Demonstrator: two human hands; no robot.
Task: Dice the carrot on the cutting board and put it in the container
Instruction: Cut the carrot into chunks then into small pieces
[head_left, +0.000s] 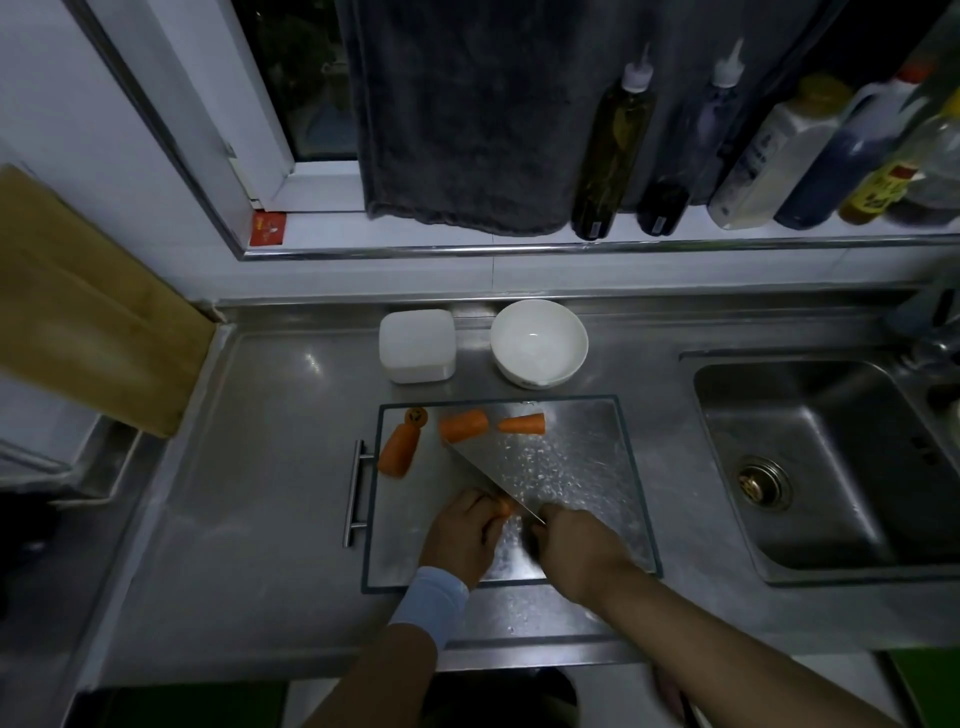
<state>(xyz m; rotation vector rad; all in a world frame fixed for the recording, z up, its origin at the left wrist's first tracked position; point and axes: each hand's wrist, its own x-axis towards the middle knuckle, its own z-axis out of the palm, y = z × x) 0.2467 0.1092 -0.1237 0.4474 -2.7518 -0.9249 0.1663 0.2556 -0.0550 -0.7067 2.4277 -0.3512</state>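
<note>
My left hand (464, 535) is curled over a small carrot piece (503, 506) near the front of the cutting board (613, 519), fingertips tucked in and clamped on it so it cannot roll under the blade and so my knuckles, not my nails, face the steel. My right hand (574, 548) is closed around the handle of the cleaver (519, 467), whose broad blade runs diagonally away from me, its edge set right beside the held piece — I judge I'm slicing it down toward dice. The other chunks wait along the far edge of the board, out of the blade's way: one long piece (399, 450) at the left with a cut-off end (416, 417) just beyond it, and two more pieces (464, 425) (522, 424) side by side. The white bowl (540, 343) and the square white container (417, 345) stand on the steel counter (270, 467) just behind the board, close enough to scrape into; nothing orange shows in the bowl. The container's inside I cannot make out — it may be lidded. Most of the held piece is hidden under my fingers, the handle is swallowed by my fist, and in this dim light I cannot tell whether any dice are cut.
</note>
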